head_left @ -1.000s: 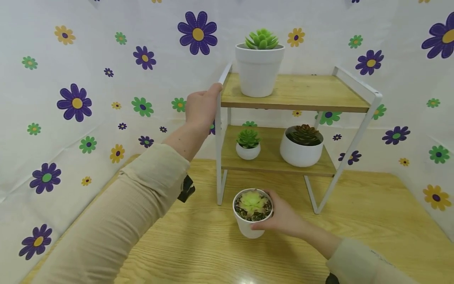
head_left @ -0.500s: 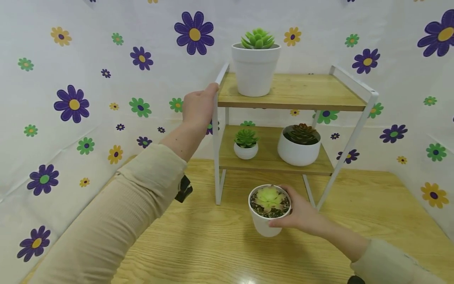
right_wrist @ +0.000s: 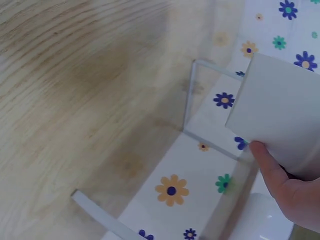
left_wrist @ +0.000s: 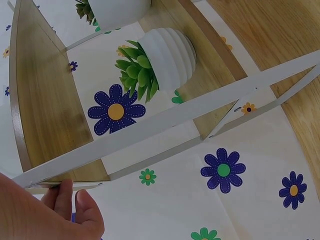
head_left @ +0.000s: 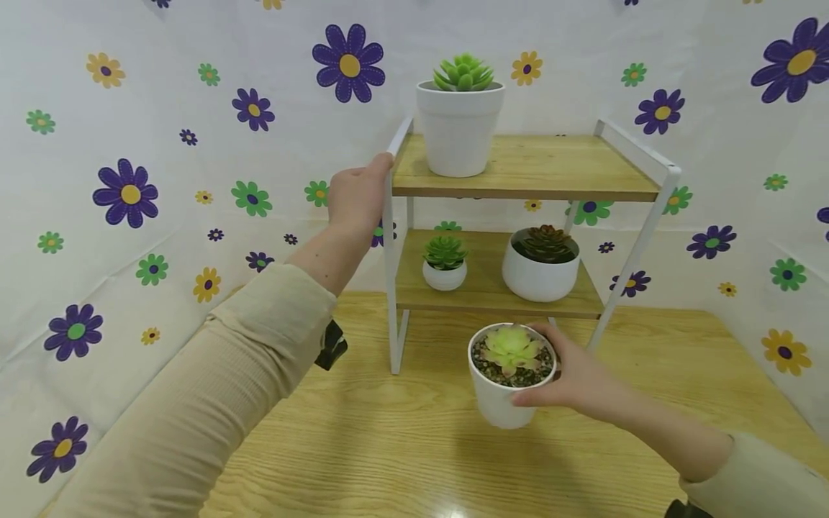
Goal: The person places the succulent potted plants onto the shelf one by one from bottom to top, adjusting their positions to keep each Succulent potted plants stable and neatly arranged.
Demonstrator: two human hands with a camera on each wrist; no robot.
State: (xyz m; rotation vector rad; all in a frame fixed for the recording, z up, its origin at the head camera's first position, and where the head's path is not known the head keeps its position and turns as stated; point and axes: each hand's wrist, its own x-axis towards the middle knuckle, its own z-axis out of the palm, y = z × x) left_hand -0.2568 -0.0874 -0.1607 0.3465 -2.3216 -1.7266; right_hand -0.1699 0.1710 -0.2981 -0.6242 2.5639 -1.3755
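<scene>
My left hand (head_left: pixel 356 198) grips the upper left corner of a two-tier shelf rack (head_left: pixel 557 162) with wooden boards and a white metal frame. In the left wrist view, the fingers (left_wrist: pixel 64 200) curl at the frame's top rail. My right hand (head_left: pixel 576 381) holds a white pot (head_left: pixel 500 406) from its right side, thumb on the near face and fingers behind. A pale yellow-green succulent (head_left: pixel 512 350) sits in dark gravel inside it. The pot is held up in front of the rack's lower opening, and its smooth side (right_wrist: pixel 280 105) shows in the right wrist view.
A tall white pot (head_left: pixel 458 133) with a bright green succulent stands at the left of the upper board. On the lower board are a small ribbed pot (head_left: pixel 445 277) and a wider round pot (head_left: pixel 540 275). A flowered cloth (head_left: pixel 162 309) hangs behind the wooden table (head_left: pixel 363 446).
My right hand has carried the pot to the right and a little upward, in front of the rack. The left hand keeps its grip on the frame; the head view has shifted slightly.
</scene>
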